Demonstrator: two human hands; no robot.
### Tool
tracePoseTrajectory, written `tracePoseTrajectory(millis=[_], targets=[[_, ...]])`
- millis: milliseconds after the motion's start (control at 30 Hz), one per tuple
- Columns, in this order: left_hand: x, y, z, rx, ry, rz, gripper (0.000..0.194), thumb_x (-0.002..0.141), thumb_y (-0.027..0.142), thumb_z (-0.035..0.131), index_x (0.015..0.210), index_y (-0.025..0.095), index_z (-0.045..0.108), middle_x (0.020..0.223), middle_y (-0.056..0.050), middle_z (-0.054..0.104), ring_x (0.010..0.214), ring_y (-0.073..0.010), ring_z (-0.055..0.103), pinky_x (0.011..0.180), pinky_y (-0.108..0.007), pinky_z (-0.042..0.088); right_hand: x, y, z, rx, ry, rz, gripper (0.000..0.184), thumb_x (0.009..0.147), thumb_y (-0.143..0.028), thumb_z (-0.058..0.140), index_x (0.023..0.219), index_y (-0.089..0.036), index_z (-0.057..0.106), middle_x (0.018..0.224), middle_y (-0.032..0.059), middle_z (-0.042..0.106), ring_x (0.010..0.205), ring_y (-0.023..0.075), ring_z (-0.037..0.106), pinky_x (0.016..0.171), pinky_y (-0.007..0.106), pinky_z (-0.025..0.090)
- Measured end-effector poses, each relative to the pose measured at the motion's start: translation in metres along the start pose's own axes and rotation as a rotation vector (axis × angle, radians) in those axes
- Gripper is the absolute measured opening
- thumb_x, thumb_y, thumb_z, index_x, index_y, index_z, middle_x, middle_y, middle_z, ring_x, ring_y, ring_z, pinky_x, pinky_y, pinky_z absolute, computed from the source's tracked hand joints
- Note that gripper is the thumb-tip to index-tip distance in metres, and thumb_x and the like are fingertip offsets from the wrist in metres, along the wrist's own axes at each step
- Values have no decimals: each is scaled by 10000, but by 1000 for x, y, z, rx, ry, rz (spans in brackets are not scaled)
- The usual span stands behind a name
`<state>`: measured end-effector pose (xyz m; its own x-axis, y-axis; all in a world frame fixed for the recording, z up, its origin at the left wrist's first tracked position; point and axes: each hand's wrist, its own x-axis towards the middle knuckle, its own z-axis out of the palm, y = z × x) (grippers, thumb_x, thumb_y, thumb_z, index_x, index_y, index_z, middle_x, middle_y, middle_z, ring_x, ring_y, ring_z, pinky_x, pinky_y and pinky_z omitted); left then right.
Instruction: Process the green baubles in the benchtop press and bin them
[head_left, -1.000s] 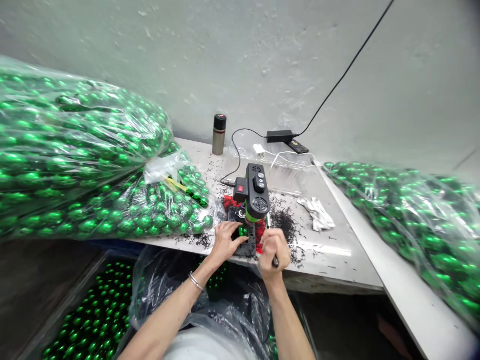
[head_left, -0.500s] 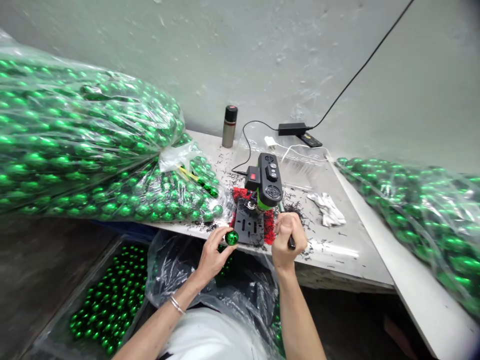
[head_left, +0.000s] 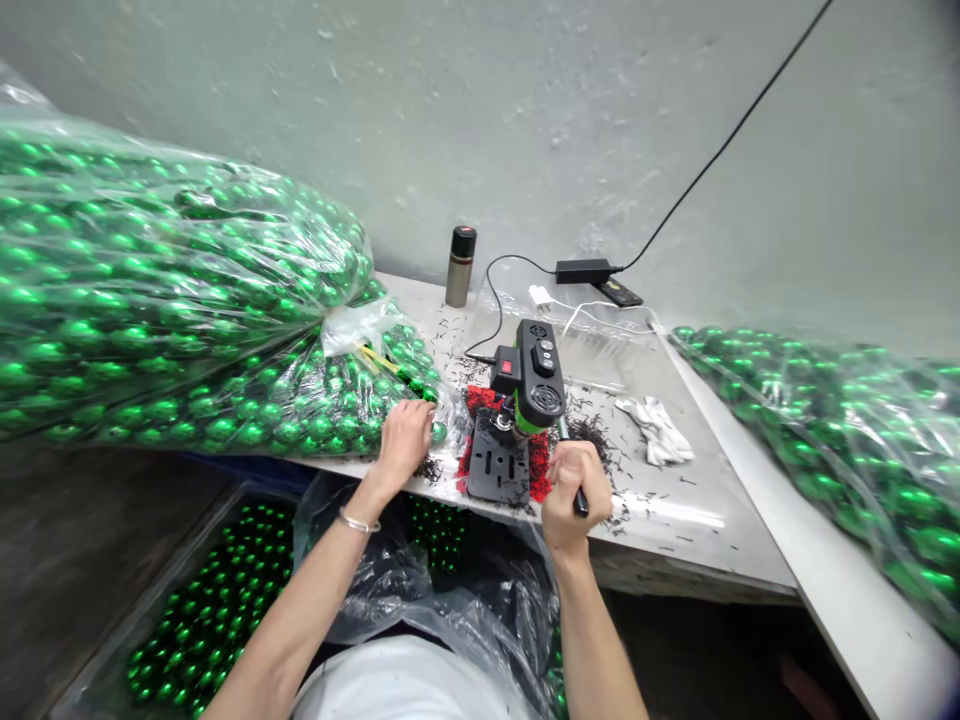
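Observation:
My left hand (head_left: 406, 440) lies over the mouth of a clear plastic bag (head_left: 360, 330) full of shiny green balls (head_left: 225, 432). Its fingers are curled together and point away from me; whatever is between them is hidden. To its right, a small black bench drill press (head_left: 540, 370) with a green band stands on the table. The drill's slotted base plate (head_left: 499, 460) carries no ball. My right hand (head_left: 576, 490) is wrapped round the black-ended lever (head_left: 580, 503) on the press's right side.
Red cloth (head_left: 538, 465) lies under the press, with black shavings (head_left: 589, 435) around it. A white glove (head_left: 656, 430), a flask (head_left: 460, 265) and a power adapter (head_left: 583, 271) are on the table (head_left: 675, 500). Below, a bin (head_left: 217, 590) holds green balls. Another ball bag (head_left: 825, 430) is at right.
My left hand took a green ball off the base plate toward the table's front edge, then moved up to the bag's mouth; that ball is out of sight. My right hand stays on the lever.

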<state>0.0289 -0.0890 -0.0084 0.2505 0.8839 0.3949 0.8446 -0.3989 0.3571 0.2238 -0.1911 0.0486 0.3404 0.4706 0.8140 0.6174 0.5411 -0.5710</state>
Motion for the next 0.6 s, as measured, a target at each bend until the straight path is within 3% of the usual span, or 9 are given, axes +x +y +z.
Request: tracePoseTrajectory(millis=[100, 167, 333, 433, 533, 600], targets=[[27, -2, -10, 151, -338, 36, 275, 970, 279, 516, 940, 159, 762, 899, -143, 755, 873, -276, 684, 771, -347, 470, -1, -1, 0, -14, -1, 8, 340, 957, -138, 455, 624, -201, 453, 658, -17, 504, 621, 116, 511, 575, 273, 374], [34, -2, -15, 201, -442, 85, 305, 964, 343, 535, 896, 161, 770, 835, -147, 752, 828, -277, 690, 748, -339, 450, -2, -1, 0, -26, 0, 14, 337, 960, -149, 453, 628, -203, 463, 661, -14, 509, 616, 120, 512, 572, 278, 376], [26, -11, -15, 194, -400, 200, 245, 851, 426, 692, 860, 192, 763, 741, -121, 726, 793, -295, 666, 826, -389, 419, -6, 3, 1, -27, 3, 8, 327, 961, -153, 448, 639, -207, 471, 665, -7, 516, 625, 127, 514, 580, 288, 386], [16, -16, -6, 119, -354, 236, 225, 746, 422, 781, 704, 212, 712, 710, -111, 689, 831, -314, 630, 865, -423, 399, -8, 5, 1, -30, 16, 14, 297, 961, -162, 444, 671, -212, 482, 676, -5, 519, 618, 130, 510, 572, 293, 384], [8, -17, 1, -7, -297, 212, 226, 743, 382, 770, 639, 214, 659, 667, -116, 646, 864, -333, 601, 901, -458, 389, -8, 6, 1, -28, 1, 4, 300, 961, -158, 431, 670, -213, 477, 682, -2, 523, 628, 132, 516, 578, 295, 390], [5, -15, 1, -56, -269, 187, 175, 762, 357, 743, 702, 205, 681, 682, -126, 648, 886, -343, 594, 918, -481, 388, -8, 6, 1, -12, -10, -13, 306, 959, -143, 426, 663, -211, 471, 681, -2, 521, 635, 130, 518, 586, 293, 395]])
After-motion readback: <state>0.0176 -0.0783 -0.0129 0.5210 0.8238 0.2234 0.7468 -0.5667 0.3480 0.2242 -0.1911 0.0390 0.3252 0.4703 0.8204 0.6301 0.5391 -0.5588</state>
